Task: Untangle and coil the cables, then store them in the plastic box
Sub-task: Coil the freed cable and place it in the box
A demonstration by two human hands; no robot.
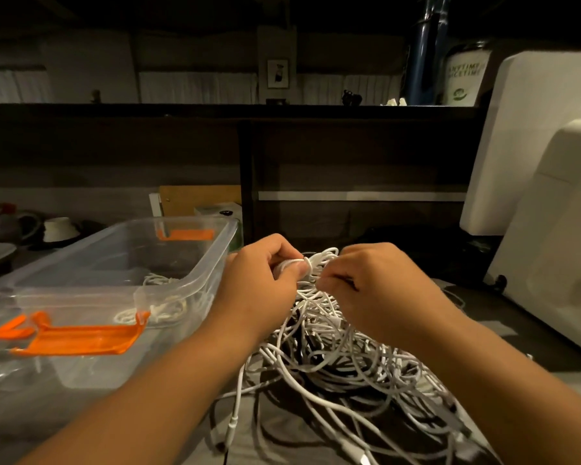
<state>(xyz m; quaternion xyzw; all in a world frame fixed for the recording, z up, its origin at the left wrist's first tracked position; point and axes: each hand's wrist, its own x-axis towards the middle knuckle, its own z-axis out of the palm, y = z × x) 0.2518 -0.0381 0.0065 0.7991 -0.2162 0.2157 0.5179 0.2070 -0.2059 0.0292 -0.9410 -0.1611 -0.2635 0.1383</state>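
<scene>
The left hand (265, 275) and right hand (373, 283) pinch a small cable coil (291, 264) over the tangle (332, 357); the plastic box (57, 255) sits nearer the left hand

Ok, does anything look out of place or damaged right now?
Nothing damaged or spilled. The cable tangle sprawls beside the plastic box, whose orange latch hangs open; left hand and right hand pinch tangle strands.
</scene>
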